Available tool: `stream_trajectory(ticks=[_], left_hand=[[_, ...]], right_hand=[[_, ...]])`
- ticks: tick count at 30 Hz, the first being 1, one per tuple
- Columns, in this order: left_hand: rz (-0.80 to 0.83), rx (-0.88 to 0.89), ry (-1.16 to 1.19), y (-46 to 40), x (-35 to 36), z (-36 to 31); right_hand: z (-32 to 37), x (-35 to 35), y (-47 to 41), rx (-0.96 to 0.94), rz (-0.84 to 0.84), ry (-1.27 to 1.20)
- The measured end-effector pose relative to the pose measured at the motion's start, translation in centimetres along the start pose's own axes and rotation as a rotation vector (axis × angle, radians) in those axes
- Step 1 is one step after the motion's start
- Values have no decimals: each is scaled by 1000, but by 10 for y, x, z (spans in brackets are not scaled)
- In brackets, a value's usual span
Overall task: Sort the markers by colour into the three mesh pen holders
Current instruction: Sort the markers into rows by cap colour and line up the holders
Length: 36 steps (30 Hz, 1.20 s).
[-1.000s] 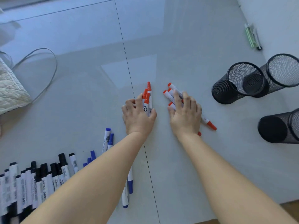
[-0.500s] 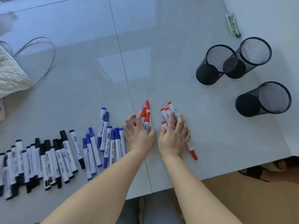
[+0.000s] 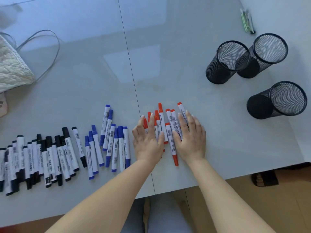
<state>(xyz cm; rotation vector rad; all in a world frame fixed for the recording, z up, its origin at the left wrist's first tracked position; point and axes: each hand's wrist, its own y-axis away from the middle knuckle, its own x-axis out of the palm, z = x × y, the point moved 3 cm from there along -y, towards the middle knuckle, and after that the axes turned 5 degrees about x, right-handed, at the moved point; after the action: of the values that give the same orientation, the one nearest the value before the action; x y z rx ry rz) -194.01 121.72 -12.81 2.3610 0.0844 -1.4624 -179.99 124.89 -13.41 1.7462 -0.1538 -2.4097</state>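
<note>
Red markers (image 3: 170, 128), one cluster, lying flat on the grey table (image 3: 168, 64) between the two hands, caps mostly pointing away from the person; one longer piece sticks out toward the table's near edge with its red cap nearest the person. White barrels, red caps, printed labels.

Left hand (image 3: 148, 142): palm down, fingers straight and slightly spread, resting on the left part of the red cluster. Right hand (image 3: 191, 140): palm down, fingers straight and close together, resting on the right part of the cluster. Neither hand curls round a marker; both lie flat on top, flanking the group.

Blue markers (image 3: 109, 142): loose group just left of the red cluster, white barrels with blue caps, roughly parallel, a few set further from the person.

Black markers (image 3: 42, 158): crowded row further left of the red cluster, beyond the blue ones, running to the picture's left edge.

Mesh pen holders, black, three, upright, well to the right of the red cluster and further from the person. First holder (image 3: 225, 64) and second holder (image 3: 264, 56) stand touching or nearly so; third holder (image 3: 277, 101) stands apart, nearer the person. No markers seen inside any.

Green-and-black clip item (image 3: 247, 21): beyond the holders, small, unclear.

Quilted white fabric (image 3: 11, 68) and grey cable (image 3: 45, 52): far left of the red cluster.
</note>
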Motion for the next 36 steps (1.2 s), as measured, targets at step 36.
stream_trajectory(ticks=[36], left_hand=[[-77, 480, 19, -72, -70, -170]], right_hand=[[-105, -160, -14, 378, -417, -101]])
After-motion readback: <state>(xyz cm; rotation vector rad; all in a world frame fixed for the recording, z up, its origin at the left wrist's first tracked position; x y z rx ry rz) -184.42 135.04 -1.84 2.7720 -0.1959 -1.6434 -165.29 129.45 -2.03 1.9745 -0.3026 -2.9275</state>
